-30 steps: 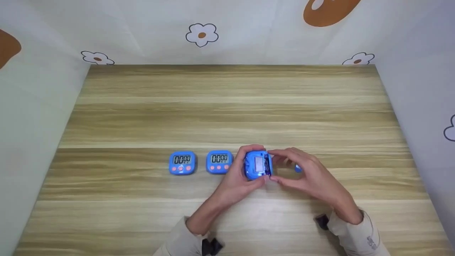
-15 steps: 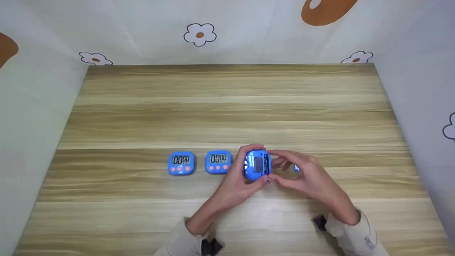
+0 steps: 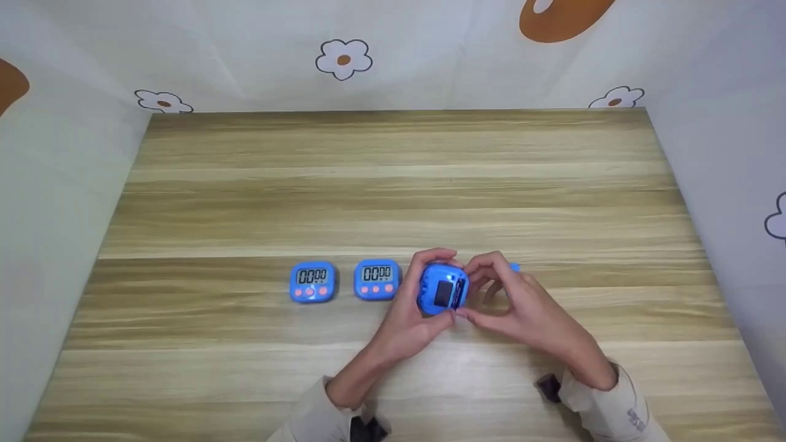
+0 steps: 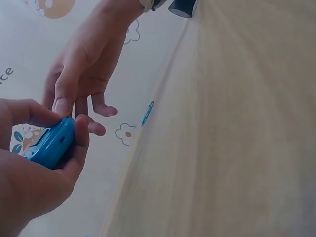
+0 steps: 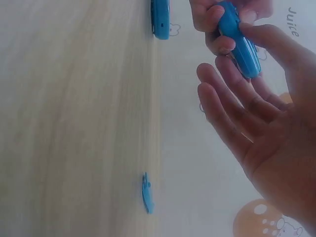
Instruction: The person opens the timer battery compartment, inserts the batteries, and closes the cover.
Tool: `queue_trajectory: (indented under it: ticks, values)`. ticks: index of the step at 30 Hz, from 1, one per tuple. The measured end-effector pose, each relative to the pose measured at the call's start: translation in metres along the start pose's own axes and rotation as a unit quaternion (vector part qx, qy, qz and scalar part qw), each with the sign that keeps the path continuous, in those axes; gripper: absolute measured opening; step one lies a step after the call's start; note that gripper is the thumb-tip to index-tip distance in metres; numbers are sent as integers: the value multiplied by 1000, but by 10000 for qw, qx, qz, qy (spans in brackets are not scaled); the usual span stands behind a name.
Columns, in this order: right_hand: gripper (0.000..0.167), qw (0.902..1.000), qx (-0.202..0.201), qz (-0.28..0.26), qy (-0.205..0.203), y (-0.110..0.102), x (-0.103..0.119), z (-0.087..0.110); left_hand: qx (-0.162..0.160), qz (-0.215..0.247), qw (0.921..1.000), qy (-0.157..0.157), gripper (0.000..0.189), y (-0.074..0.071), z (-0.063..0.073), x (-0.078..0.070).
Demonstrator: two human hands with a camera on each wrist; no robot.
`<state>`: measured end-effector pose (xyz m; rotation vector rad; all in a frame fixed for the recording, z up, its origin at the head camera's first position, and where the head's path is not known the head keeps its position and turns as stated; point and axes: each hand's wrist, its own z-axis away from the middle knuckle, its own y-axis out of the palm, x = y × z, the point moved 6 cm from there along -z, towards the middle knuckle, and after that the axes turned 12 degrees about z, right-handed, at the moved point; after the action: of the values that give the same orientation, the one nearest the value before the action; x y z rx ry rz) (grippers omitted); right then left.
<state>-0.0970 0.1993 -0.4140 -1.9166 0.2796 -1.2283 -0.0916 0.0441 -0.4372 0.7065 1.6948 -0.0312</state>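
Note:
A blue digital timer (image 3: 441,285) is held off the table with its back up; its battery slot stands uncovered along the right side, with what looks like a dark battery (image 3: 458,292) in it. My left hand (image 3: 408,313) grips the timer from the left, fingers over the far edge and thumb at the near edge. With thumb and index finger my right hand (image 3: 528,301) pinches the timer's right side, at the two ends of the slot; its other fingers extend loose. Beyond the right hand a small blue cover (image 5: 147,195) lies on the table, mostly hidden in the head view.
Two more blue timers, a left one (image 3: 312,282) and a middle one (image 3: 377,280), lie face up reading 00:00, the second close beside my left hand. The wood-grain table (image 3: 393,184) meets patterned cloth walls (image 3: 258,55) at the back and sides.
The held timer has tilted slightly and shifted a little left and nearer. My right index finger is bent more, and the right hand has moved slightly left with it.

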Motion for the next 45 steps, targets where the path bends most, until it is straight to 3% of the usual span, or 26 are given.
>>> queue_trajectory:
  ticks: [4, 7, 10, 13, 18, 25, 27, 30, 34, 38, 41, 45]
  values:
    - [49, 9999, 88, 85, 116, -14, -10, 3, -53, 178, 9995, -267, 76, 3, 2, 0]
    - [44, 9961, -200, 823, 247, -34, -27, 9, -77, 489, 9967, -637, 79, 3, 4, 5]
    - [49, 9809, -260, 1850, 538, -45, -47, 16, -112, 849, 9924, -884, 83, 2, 5, 9]
    - [61, 9660, 129, 2459, 786, -44, -62, 21, -90, 1051, 9896, -976, 83, 0, 6, 9]
    - [64, 9581, 436, 2700, 849, -38, -69, 21, -39, 1269, 9864, -1043, 82, -2, 4, 9]
    - [55, 9597, 445, 2715, 576, -33, -66, 19, -10, 1305, 9848, -1144, 81, -2, 4, 10]
    - [56, 9631, 512, 2582, 554, -31, -65, 19, 4, 1297, 9849, -1148, 81, -2, 5, 10]
    - [53, 9779, 723, 1855, 641, -27, -62, 18, 18, 1295, 9852, -1120, 81, -2, 5, 11]
    - [44, 9955, 673, 48, 668, -23, -48, 14, 0, 1202, 9873, -1037, 82, -1, 4, 11]
    - [41, 9859, 204, -1578, 509, -20, -24, 8, 51, 806, 9923, -941, 82, 2, 4, 7]
    - [41, 9804, -83, -1878, 587, -18, -6, 3, 83, 677, 9941, -849, 76, 7, 3, 0]
    - [42, 9858, -275, -1454, 795, -15, 2, -1, -94, 722, 9939, -824, 61, 10, 2, -12]
